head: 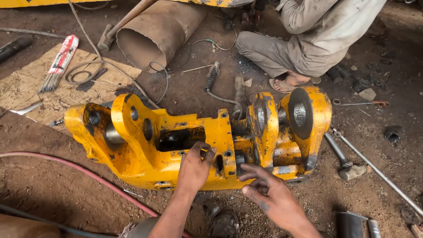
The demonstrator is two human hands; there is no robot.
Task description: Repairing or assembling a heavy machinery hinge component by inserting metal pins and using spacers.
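Head view, left hand (194,169) flat, fingers spread on large yellow cast-metal machine housing (194,136), right hand (273,196) open beside it, red hose (88,174) on dirt floor (53,194), crouching co-worker (308,39) behind.

We look steeply down from our head, close over the yellow machine casting (198,141) lying on the dirt ground (57,189), in one view only.

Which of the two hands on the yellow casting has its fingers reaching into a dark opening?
The left hand: its fingertips curl into the rectangular opening of the yellow casting. The right hand lies lower, fingers spread outside.
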